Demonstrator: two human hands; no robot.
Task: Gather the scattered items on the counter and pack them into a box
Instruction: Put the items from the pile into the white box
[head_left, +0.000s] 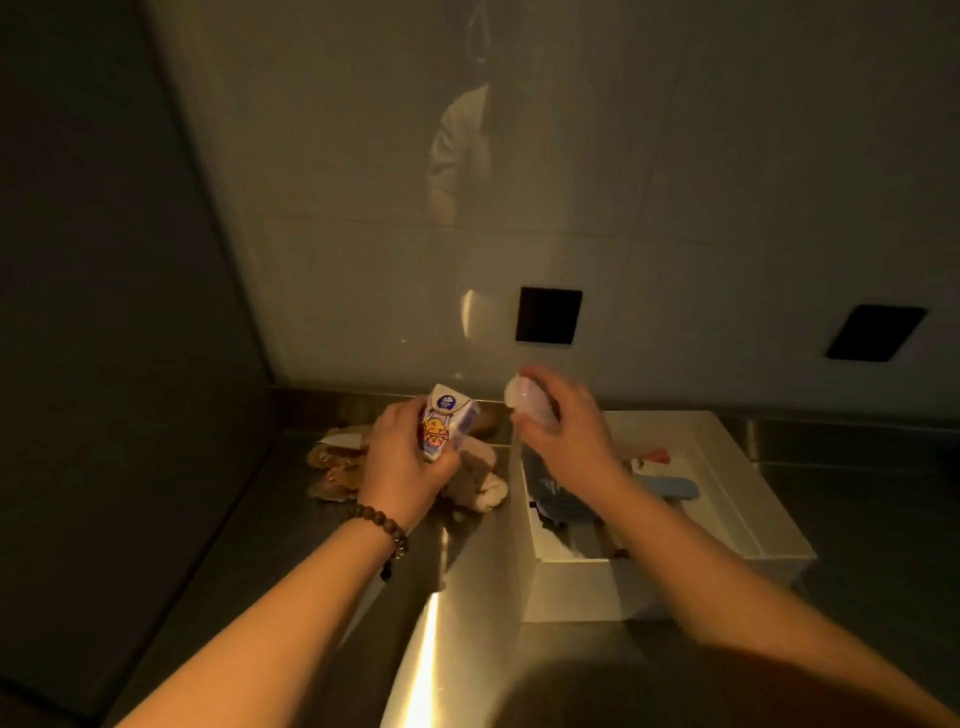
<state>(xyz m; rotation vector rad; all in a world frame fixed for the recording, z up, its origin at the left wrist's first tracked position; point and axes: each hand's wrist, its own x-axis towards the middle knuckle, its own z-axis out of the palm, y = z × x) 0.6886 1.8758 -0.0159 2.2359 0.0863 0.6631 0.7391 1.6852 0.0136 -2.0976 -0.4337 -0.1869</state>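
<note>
My left hand (402, 457) grips a small white and purple carton (445, 422) with an orange cartoon print, held upright above the counter. My right hand (563, 423) holds a pale, rounded translucent object (524, 397) above the left end of the white box (748, 499). Inside the open box lie a dark item (550, 491), a blue item (675, 488) and something red (657, 456). Brown and cream plush pieces (337, 470) lie on the steel counter (467, 587) under and behind my left hand.
A glossy wall stands right behind the counter with two black square plates (549, 315) (875, 332). A dark panel (104, 312) closes off the left side. A wooden bead bracelet (387, 525) is on my left wrist.
</note>
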